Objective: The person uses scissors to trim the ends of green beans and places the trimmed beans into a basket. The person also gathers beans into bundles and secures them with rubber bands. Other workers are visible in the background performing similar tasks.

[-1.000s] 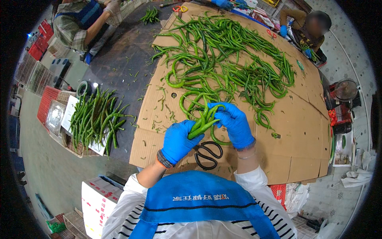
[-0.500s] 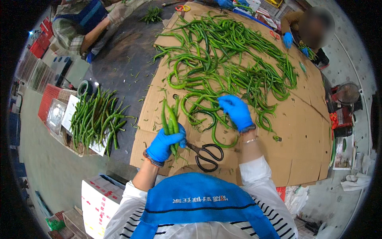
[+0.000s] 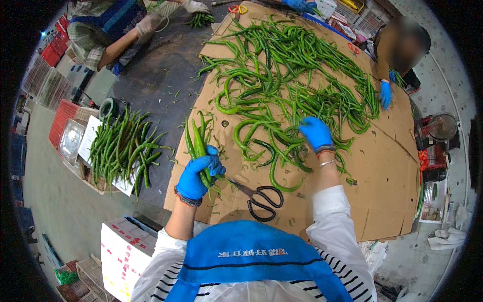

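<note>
My left hand [image 3: 195, 176], in a blue glove, is closed around a small bunch of green chili peppers [image 3: 197, 138], tips pointing away from me. Black-handled scissors [image 3: 264, 201] lie open on the cardboard just right of that hand. In a matching glove, my right hand [image 3: 317, 133] reaches to the near side of a big loose pile of long green chili peppers [image 3: 302, 55]. Its fingers are bent and close together at the peppers; what they grip is hidden. Several curved peppers [image 3: 282, 187] lie between my hands.
Flattened cardboard [image 3: 372, 201] covers the table. A heap of peppers [image 3: 121, 151] sits on a crate at left; beside it is a roll of tape [image 3: 106, 107]. People work at the far left and right edges. Red-handled scissors [image 3: 353, 48] lie at the far right. A white box [image 3: 126, 251] stands near my left.
My right hand has moved right along the pile. My left hand, still holding its peppers, has shifted slightly left, away from the scissors. The co-worker at right has moved a hand to the table edge.
</note>
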A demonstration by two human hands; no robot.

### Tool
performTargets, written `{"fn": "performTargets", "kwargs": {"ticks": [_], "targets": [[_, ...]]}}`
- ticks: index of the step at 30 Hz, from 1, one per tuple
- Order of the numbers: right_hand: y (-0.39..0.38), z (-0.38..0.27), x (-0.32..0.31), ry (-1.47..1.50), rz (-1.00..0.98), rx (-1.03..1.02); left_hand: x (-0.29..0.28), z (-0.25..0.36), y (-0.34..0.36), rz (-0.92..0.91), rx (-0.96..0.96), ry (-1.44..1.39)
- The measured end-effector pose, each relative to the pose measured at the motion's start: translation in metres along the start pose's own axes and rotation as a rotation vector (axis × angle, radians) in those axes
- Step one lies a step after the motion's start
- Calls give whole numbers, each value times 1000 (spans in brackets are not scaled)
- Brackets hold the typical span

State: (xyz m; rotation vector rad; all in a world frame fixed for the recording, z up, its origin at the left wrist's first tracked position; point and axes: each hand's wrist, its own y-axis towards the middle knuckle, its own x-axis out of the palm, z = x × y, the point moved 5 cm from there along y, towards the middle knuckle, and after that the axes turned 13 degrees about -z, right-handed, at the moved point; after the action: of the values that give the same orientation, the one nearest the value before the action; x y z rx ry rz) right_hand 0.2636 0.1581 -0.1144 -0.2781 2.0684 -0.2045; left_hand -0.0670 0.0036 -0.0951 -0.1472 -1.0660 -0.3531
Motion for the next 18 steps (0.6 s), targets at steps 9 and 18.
{"fn": "performTargets", "kwargs": {"ticks": [9, 18], "targets": [[-25, -129, 13, -127, 109, -631, 9, -12, 11, -15, -68, 16], [29, -151, 69, -511, -402, -393, 1, 5, -11, 26, 4, 14]]}}
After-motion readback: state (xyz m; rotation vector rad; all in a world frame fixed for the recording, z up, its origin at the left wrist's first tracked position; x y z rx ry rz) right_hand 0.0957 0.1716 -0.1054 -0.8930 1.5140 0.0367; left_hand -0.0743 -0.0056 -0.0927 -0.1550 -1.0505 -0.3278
